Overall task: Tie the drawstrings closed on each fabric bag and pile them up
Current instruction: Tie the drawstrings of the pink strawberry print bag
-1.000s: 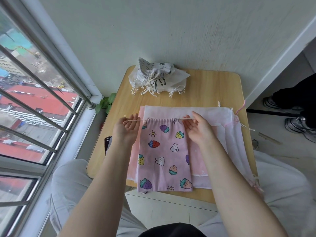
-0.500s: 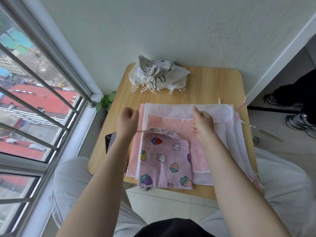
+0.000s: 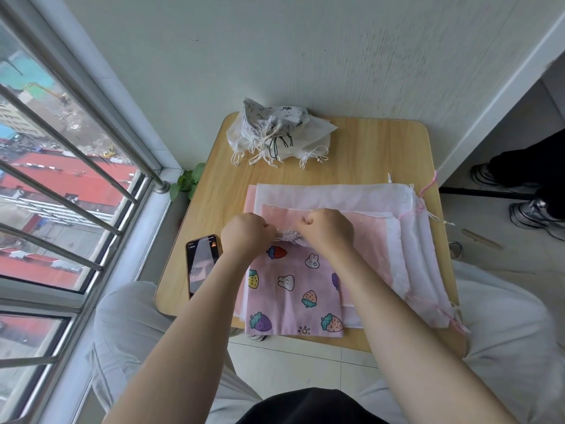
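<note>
A pink bag printed with strawberries and rabbits (image 3: pixel 293 289) lies on top of a stack of flat pink and white bags (image 3: pixel 394 240) on the small wooden table (image 3: pixel 367 151). Its mouth (image 3: pixel 289 235) is gathered into a tight bunch. My left hand (image 3: pixel 246 234) and my right hand (image 3: pixel 328 229) are curled into fists on either side of that bunch, close together, gripping its drawstrings; the cords themselves are hidden in my fingers. A heap of white bags with knotted cords (image 3: pixel 276 133) sits at the table's far edge.
A phone (image 3: pixel 201 263) with a lit screen lies at the table's left edge beside my left wrist. A window with metal bars (image 3: pixel 76 166) is on the left, a wall ahead. Another person's shoes (image 3: pixel 532 209) stand on the floor at right. My knees flank the table.
The bag's mouth has been drawn from wide and loosely gathered into a tight bunch. My hands have come together from spread apart and now sit clenched right beside the bunch.
</note>
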### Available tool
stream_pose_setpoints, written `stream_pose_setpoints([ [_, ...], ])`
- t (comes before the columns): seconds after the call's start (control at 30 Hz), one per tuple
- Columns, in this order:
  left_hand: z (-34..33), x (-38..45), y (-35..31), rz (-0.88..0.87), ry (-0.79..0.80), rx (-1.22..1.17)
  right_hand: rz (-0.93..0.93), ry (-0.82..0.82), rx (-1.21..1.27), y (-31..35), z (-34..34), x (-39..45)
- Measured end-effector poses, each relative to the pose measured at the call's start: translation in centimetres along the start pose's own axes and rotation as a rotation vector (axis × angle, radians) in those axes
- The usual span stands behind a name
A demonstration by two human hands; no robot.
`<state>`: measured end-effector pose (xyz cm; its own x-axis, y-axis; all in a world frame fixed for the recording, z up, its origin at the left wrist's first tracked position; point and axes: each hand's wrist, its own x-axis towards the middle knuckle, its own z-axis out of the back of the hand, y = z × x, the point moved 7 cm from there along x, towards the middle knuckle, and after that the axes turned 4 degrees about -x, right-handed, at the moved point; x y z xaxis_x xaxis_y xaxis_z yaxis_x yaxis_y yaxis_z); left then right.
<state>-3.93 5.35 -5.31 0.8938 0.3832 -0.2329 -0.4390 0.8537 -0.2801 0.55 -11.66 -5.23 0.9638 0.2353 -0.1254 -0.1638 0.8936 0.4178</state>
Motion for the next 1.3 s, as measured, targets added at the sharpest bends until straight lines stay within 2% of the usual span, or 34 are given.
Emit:
stream_pose_setpoints([
  [0.13, -0.7, 0.1, 0.9, 0.004, 0.028, -0.031, -0.069, 0.003, 0.043, -0.9, -0.6, -0.3],
  [0.23, -1.3, 0.6, 2.3, 0.085, 0.118, -0.208, -0.027, 0.047, 0.119, -1.1, -1.1, 0.4],
  [0.3, -0.9, 0.8, 2.4, 0.165, 0.161, -0.414, 0.003, 0.101, 0.369, -1.0, -1.1, 0.8],
  [0.4, 0.4, 0.4, 1.5, 0.269, 0.204, -0.782, 0.009, 0.33, 0.742, 0.2, -2.1, 0.3],
  [0.47, 0.8, 0.1, 0.3, 0.253, 0.322, -1.118, 0.033, 0.468, 0.802, 1.0, -3.4, -0.5],
  [0.53, 1.7, 0.2, -1.1, 0.152, 0.418, -1.503, 0.023, 0.482, 0.798, 1.0, -3.9, -0.9],
  [0.57, 2.1, 0.4, -1.1, 0.112, 0.399, -1.594, 0.012, 0.465, 0.776, 0.8, -3.9, -1.0],
  [0.6, 2.2, 0.8, -0.9, 0.095, 0.34, -1.563, -0.005, 0.456, 0.77, 0.6, -3.8, -1.1],
  [0.63, 2.1, 1.1, -0.4, 0.108, 0.257, -1.428, -0.016, 0.461, 0.777, 0.6, -3.8, -1.2],
  [0.7, 1.6, 1.2, 0.5, 0.136, 0.128, -1.013, -0.031, 0.468, 0.791, 0.6, -3.8, -1.4],
  [0.8, 0.3, 0.6, 0.5, 0.077, 0.174, -0.51, -0.024, 0.457, 0.732, 0.7, -4.0, -1.3],
  [0.87, -0.6, 0.3, 0.4, 0.072, 0.223, -0.341, -0.028, 0.457, 0.731, 0.7, -4.0, -1.3],
  [1.07, -1.3, -0.2, -0.6, -0.018, 0.293, -0.313, -0.04, 0.516, 0.742, 0.8, -4.4, -1.6],
  [1.17, -1.3, -0.4, -1.0, -0.055, 0.315, -0.26, 0.003, 0.575, 0.646, 1.1, -3.9, -1.6],
  [1.3, 0.0, -0.9, -2.1, -0.135, 0.19, -0.322, 0.067, 0.531, 0.455, 1.4, -2.9, -1.2],
])
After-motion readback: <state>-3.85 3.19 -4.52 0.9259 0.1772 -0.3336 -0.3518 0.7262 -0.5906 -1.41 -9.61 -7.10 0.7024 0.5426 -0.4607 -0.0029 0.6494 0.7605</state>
